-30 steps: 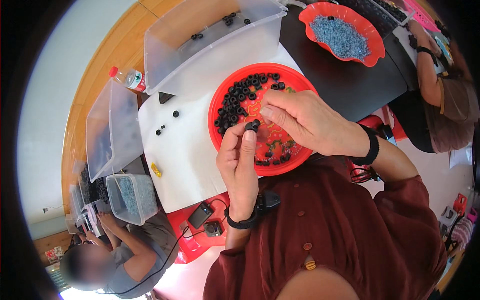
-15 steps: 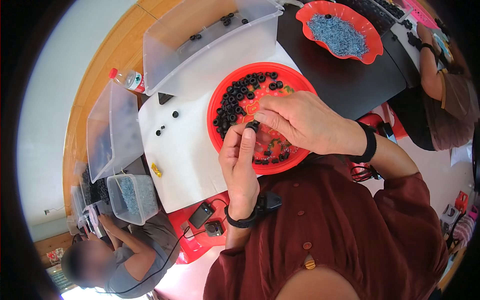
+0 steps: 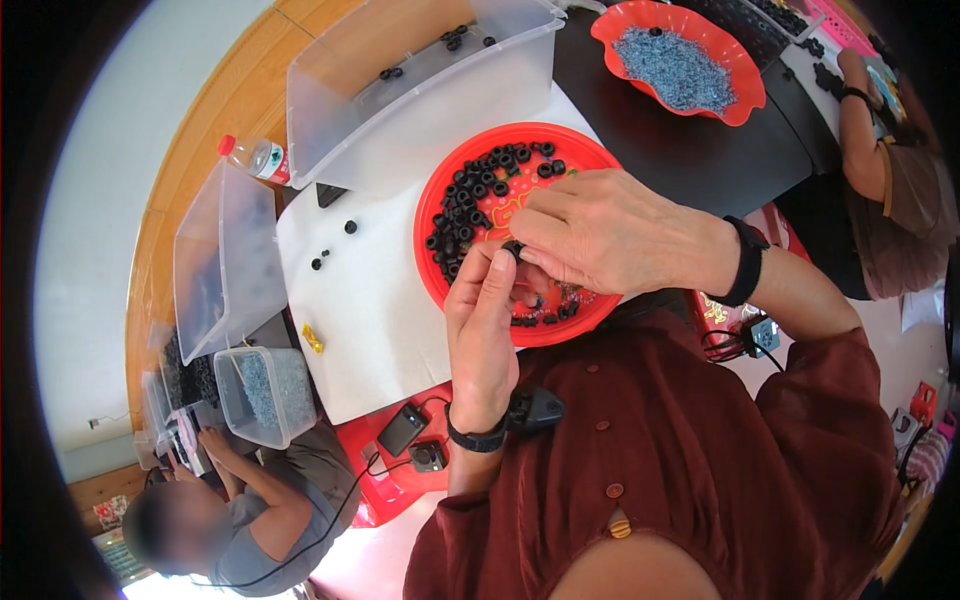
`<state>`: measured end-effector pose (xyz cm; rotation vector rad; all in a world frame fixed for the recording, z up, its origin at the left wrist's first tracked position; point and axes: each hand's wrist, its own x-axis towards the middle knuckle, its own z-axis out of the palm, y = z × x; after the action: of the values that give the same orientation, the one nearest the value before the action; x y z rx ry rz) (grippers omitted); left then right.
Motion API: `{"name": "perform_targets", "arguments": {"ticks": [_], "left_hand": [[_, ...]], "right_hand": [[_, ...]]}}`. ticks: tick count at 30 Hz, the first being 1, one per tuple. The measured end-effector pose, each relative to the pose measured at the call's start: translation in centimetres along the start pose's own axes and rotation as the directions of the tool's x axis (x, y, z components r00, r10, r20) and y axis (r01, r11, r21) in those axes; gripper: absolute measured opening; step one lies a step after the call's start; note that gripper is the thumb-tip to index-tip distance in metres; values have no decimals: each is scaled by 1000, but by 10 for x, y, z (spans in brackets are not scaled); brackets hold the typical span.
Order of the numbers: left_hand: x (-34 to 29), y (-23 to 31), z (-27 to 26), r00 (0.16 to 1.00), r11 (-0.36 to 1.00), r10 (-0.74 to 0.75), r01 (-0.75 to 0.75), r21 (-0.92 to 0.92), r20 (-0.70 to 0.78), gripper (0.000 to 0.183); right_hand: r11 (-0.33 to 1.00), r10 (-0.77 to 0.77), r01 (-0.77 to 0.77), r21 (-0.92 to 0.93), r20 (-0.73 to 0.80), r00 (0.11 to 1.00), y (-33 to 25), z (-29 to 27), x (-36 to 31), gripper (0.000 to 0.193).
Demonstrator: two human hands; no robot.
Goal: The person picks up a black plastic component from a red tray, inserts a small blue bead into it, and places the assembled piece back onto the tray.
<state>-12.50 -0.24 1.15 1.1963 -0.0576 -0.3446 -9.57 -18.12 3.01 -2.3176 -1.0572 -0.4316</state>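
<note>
Because the round, shallow red tray (image 3: 424,215) sits on a white-covered table (image 3: 370,300) with its near rim close to the person's buttoned maroon top (image 3: 720,440), we judge that a nudge from the body or a forearm could jolt it and send its loose contents rolling. Along the tray's far and left sides we find a crowded heap of black, plastic-looking ring-shaped pieces (image 3: 465,200); a part dropped there could be hard to pick out, since so many look alike. Over the tray's middle, the bare right hand (image 3: 630,235) reaches in from the right, thumb and fingertips bunched together at the work. We cannot tell what they pinch, as the fingers cover it. The bare left hand (image 3: 482,330) pinches a small, rounded black piece (image 3: 513,249) between thumb and forefinger, above the tray and near its centre. So little of the piece offers a hold that we think uneven pressure from the two hands could make it slip. It looks dark all over, like those in the heap. We see only a short curved part of it between the fingertips; its full shape stays hidden.
</note>
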Motion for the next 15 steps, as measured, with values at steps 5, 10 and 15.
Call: {"name": "perform_targets", "arguments": {"ticks": [5,10,15], "left_hand": [[-2,2,4,1000,1000,15,-15,5,-6,19],[-2,-4,0,976,914,219,-204,351,-3,19],[-1,-6,2,959,862,283,-241,447,-27,16]], "right_hand": [[996,-73,74,-41,24,997,1,-1,4,16],[996,-15,25,-82,124,992,-1,-2,9,18],[994,63,-48,-94,165,984,-8,-1,11,17]]}}
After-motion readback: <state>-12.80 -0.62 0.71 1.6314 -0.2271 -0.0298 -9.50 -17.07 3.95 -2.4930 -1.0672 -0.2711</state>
